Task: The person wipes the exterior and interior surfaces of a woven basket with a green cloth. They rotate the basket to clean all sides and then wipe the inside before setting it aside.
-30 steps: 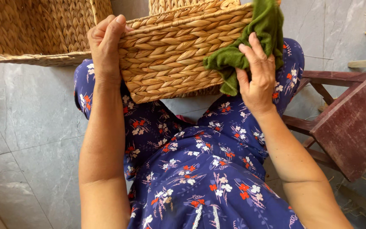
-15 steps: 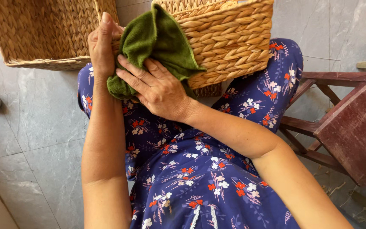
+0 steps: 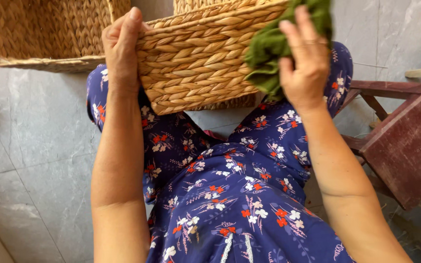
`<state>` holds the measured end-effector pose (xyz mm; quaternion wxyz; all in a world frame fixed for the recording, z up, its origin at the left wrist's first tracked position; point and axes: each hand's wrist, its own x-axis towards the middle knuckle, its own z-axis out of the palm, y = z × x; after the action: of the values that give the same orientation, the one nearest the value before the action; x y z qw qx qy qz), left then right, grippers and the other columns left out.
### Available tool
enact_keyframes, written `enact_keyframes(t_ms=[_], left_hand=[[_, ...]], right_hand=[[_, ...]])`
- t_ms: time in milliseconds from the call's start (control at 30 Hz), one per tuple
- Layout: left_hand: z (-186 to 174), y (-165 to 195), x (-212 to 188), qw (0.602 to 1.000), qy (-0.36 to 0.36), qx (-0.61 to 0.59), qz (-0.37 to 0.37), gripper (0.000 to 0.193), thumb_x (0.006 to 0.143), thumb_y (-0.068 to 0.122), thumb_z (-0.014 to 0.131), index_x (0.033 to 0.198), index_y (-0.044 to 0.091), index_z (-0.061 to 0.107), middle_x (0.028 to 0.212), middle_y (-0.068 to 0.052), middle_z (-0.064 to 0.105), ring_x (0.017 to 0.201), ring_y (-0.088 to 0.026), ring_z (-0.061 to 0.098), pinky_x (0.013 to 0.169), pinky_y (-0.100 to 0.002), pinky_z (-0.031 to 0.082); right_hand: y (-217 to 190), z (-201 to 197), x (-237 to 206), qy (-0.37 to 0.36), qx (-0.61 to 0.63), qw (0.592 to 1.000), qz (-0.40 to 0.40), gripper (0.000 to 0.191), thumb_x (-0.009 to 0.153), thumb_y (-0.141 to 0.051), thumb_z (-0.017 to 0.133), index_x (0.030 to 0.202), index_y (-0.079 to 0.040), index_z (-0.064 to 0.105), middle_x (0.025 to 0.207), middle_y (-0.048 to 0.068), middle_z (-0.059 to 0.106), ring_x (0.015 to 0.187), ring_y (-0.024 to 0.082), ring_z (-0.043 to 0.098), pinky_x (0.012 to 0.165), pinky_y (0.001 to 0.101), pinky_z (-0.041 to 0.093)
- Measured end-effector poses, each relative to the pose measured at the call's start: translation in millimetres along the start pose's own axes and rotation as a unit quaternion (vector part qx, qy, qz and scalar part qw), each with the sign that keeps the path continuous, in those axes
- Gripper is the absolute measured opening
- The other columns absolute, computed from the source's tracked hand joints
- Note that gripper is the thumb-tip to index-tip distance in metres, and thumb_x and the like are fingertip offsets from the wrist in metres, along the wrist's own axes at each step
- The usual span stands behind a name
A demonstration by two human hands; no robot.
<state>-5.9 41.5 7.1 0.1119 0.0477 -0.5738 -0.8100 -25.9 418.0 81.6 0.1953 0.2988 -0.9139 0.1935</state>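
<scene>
the grey tiled floor (image 3: pixel 35 146) is spreading out under everything i am looking down at, and my lap in the blue flowered dress (image 3: pixel 230 195) is filling the middle of the view, knees apart. to my right a dark red wooden stool (image 3: pixel 405 151) is standing just beside my leg, tilted in the frame. ahead on the floor at my left a big woven basket (image 3: pixel 40 34) is sitting, apart from me, with its near wall facing my knees. the smaller woven basket (image 3: pixel 196 63) is resting across my knees, tipped so that its long side is facing up toward me, and another bit of weave is showing just behind its top edge, though i cannot tell whether that belongs to the same basket or to a third one. my left hand (image 3: pixel 122 48) is gripping the basket's left end, fingers curled over the rim and thumb pressed flat on the side, so it is closed firmly on the weave. my right hand (image 3: pixel 305 58) is pressing a bunched green cloth (image 3: pixel 274 48) against the basket's right end, near the upper corner; the fingers are lying nearly straight and spread over the cloth, holding it by pressure against the weave more than by a pinch, and part of the cloth is running off the top of the view.
</scene>
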Motion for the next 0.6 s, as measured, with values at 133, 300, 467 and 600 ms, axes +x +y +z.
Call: enact_keyframes(t_ms=[133,300,467,600], left_hand=[[3,2,3,0.999,-0.016,0.020,0.027,0.046,0.111,0.040,0.064,0.085,0.002,0.066,0.082,-0.001,0.062,0.075,-0.008,0.050,0.071,-0.025,0.042],[-2,2,3,0.998,-0.031,-0.039,0.024,0.048,0.110,0.044,0.059,0.084,0.004,0.062,0.088,-0.007,0.067,0.088,-0.015,0.062,0.087,-0.032,0.053],[-12,-11,9,0.999,-0.024,-0.006,0.025,0.052,0.112,0.049,0.054,0.084,0.006,0.059,0.088,-0.006,0.064,0.088,-0.015,0.061,0.088,-0.032,0.052],[-30,-16,21,0.997,-0.029,0.065,0.035,0.054,0.114,0.054,0.048,0.085,0.009,0.056,0.075,0.000,0.052,0.068,-0.008,0.045,0.065,-0.024,0.038]], right_hand=[[0,8,-10,0.048,-0.001,0.997,0.063,0.062,0.098,0.011,0.065,0.154,-0.013,0.053,0.166,0.005,0.039,0.149,0.029,0.050,0.127,0.0390,0.040],[-42,44,-2,0.023,0.032,0.998,0.049,0.064,0.104,0.008,0.069,0.160,-0.015,0.047,0.169,0.002,0.036,0.152,0.024,0.048,0.130,0.0341,0.041],[-109,67,20,-0.023,0.081,0.996,-0.043,0.069,0.096,0.000,0.074,0.159,-0.015,0.047,0.168,0.003,0.037,0.153,0.026,0.046,0.130,0.0402,0.035],[-166,75,42,-0.089,0.161,0.976,-0.114,0.068,0.092,-0.010,0.077,0.155,-0.012,0.052,0.167,0.002,0.037,0.152,0.027,0.046,0.132,0.0427,0.032]])
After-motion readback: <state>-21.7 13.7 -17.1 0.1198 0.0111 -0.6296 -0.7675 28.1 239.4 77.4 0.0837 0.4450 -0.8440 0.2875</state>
